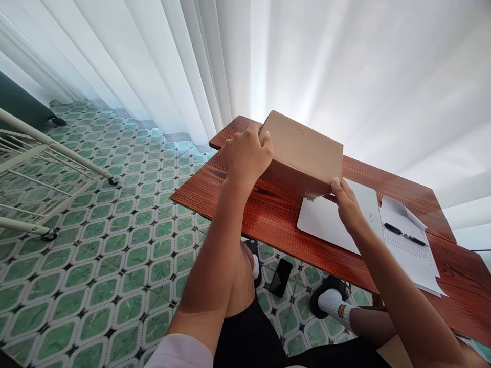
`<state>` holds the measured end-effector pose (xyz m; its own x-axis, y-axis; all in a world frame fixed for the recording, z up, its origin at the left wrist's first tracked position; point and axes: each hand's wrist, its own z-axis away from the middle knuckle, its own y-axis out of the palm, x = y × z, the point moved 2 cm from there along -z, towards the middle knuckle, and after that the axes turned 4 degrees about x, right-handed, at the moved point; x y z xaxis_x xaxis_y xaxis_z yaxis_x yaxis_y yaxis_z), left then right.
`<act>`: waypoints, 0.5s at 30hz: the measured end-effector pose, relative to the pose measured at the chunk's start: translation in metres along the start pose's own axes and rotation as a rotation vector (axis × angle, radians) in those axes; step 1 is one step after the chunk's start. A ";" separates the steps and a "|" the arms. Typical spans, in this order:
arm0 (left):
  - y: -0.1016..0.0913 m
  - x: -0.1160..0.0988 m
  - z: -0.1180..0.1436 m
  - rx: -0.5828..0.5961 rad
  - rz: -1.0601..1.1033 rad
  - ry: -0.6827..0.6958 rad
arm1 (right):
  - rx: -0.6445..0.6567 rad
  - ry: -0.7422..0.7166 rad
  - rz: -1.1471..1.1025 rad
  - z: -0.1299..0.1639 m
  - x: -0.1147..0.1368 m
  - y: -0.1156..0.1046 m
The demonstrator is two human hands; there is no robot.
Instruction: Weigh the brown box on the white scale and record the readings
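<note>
A brown cardboard box (303, 145) is held between my two hands, tilted, over the left part of the wooden table (268, 209). My left hand (248, 152) grips its left end, with the thumb on the near top edge and the other fingers partly hidden behind it. At the near right corner my right hand (345, 202) pinches the box, thumb on its side; the fingers beneath are mostly hidden. Below the box lies a closed silver laptop (326, 225), partly covered by the box and my right forearm. Whether the box touches the table I cannot tell.
Papers (410, 255) with a black pen (405, 234) on top lie right of the laptop. A phone (281, 277) rests on the green tiled floor (126, 255) between my feet. A white wheeled rack (57, 148) stands at left, and white curtains (307, 61) hang behind the table.
</note>
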<state>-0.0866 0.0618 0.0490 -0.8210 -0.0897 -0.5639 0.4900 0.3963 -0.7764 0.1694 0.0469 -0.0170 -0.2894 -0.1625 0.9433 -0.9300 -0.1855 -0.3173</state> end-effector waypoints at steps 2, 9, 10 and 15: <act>0.003 -0.005 0.002 -0.022 0.032 0.029 | -0.017 -0.001 0.006 0.003 0.000 -0.007; 0.019 -0.032 0.014 -0.013 0.140 0.092 | -0.154 -0.017 0.014 0.017 -0.019 -0.042; 0.021 -0.036 0.016 -0.006 0.162 0.103 | -0.171 -0.022 0.019 0.019 -0.023 -0.048; 0.034 -0.052 0.024 0.024 0.305 0.151 | -0.254 -0.058 0.007 0.030 -0.038 -0.071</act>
<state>-0.0198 0.0577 0.0452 -0.6687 0.1668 -0.7245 0.7250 0.3621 -0.5858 0.2536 0.0372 -0.0334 -0.2896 -0.2197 0.9316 -0.9571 0.0643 -0.2824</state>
